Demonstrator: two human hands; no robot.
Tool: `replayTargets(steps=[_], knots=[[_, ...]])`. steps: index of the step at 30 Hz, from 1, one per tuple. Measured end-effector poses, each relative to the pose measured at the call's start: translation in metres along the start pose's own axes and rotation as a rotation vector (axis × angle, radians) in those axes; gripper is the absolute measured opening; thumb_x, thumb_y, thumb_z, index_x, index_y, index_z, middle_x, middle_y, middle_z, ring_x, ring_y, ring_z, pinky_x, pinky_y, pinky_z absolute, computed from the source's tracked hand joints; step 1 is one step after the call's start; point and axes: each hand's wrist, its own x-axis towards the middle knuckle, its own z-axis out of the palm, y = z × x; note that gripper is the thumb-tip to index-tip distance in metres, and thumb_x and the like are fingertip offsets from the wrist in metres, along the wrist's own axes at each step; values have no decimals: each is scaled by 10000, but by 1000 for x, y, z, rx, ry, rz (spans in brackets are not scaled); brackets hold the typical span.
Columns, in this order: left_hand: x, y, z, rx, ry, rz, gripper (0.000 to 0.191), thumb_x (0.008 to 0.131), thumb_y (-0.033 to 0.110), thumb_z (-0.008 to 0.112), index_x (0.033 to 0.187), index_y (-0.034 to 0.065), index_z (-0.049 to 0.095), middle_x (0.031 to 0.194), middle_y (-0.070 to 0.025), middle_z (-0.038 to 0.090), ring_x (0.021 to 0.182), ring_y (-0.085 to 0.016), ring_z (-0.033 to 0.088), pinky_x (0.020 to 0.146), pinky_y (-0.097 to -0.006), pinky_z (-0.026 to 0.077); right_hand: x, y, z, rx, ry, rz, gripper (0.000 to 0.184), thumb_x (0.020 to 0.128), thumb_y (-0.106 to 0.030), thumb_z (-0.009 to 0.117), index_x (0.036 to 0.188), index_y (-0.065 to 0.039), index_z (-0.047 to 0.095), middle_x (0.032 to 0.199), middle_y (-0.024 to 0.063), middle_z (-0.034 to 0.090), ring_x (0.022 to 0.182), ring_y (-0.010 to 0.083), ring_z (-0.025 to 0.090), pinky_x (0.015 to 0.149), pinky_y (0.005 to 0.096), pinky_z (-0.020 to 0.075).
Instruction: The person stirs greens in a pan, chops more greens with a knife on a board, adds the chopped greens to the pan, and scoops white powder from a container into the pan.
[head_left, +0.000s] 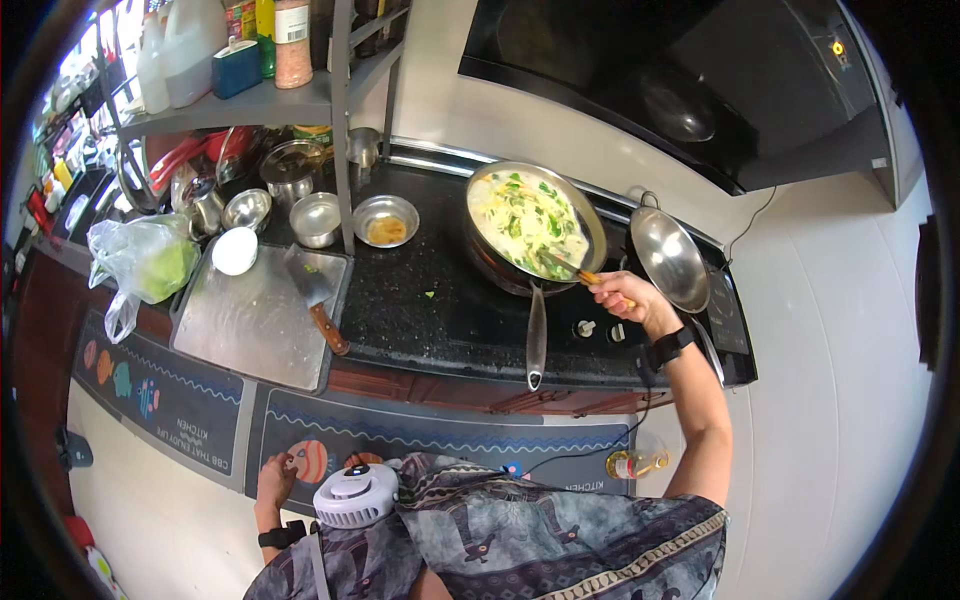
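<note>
My right hand (624, 294) is shut on the yellowish handle of a spatula (564, 265), whose dark metal end dips into the food at the near right side of a deep frying pan (598, 234). Pale liquid with yellowish strands and green leafy pieces (525, 214) fills the pan. Its long metal handle (536, 337) points toward me over the counter's front edge; no hand touches it. Low at my left side hangs my left hand (277, 477), fingers loosely bent, with nothing visible in it, above the printed floor mat (450, 435).
A steel pan (671, 259) leans right of the frying pan. Left lie a metal cutting board (255, 322), a cleaver (310, 281), a round white object (235, 251) and a plastic bag (142, 255). The range hood (615, 90) overhangs behind. An oil bottle (636, 464) is on the floor.
</note>
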Motion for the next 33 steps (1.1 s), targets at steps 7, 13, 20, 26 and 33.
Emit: replayTargets(steps=[7,13,20,26,33], knots=[[0,5,1,24,-24,-2,306,740,127,649,1037,65,612,932,-181,611,857,-341,606,755,-414,488,-21,12,27,83,58,-141,126,814,30,580,856,-25,475,649,45,502,386,21,380,297,150,278],[5,12,0,-2,-61,10,301,735,120,655,1028,62,618,946,-191,610,869,-353,604,762,-420,486,-65,-6,19,82,119,-143,158,808,35,585,853,-44,456,633,51,510,369,19,372,288,147,274],[19,12,2,-5,-78,54,298,734,110,657,1026,63,619,979,-188,611,904,-372,593,783,-428,484,-116,-44,32,24,201,-210,185,813,49,560,891,-55,429,635,19,476,388,-5,359,292,129,261],[22,5,6,-17,-92,47,293,740,125,651,1026,69,619,1001,-193,615,931,-375,591,800,-426,484,-131,-93,38,-196,262,-192,83,836,5,540,907,23,501,654,67,516,388,10,363,281,149,262],[19,-5,11,-73,-104,17,307,741,112,644,1042,61,613,1022,-190,615,949,-375,587,807,-422,483,-132,-142,65,-601,373,-221,349,788,32,582,1127,69,507,603,45,519,387,21,383,292,160,258]])
